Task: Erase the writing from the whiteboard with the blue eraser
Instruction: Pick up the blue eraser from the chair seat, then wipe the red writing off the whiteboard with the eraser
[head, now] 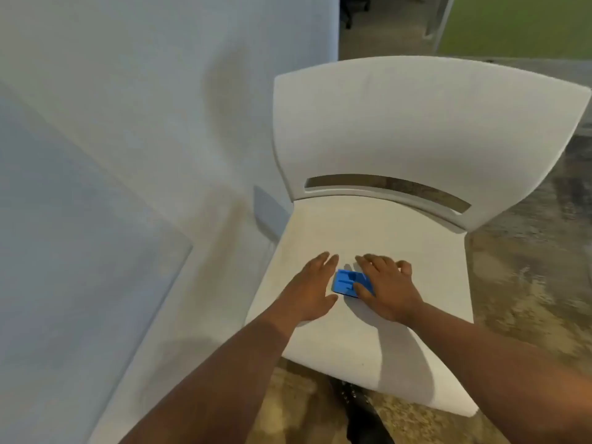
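Both hands flank the eraser [350, 283] on the chair [368, 331], left hand [312, 288] flat and released, right hand [386, 288] spread over its edge — best pinch the long sides firmly.

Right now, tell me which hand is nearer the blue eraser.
Right. The right hand lies over the eraser with its thumb on it. The left hand lies flat beside it, at its left edge.

Your two forearms are bare with no sleeves in view, your left hand [309, 285] and right hand [389, 288] wear no gloves, rings or watch, and low in the view one dark, shiny boot [355, 408] of yours shows small metal studs.
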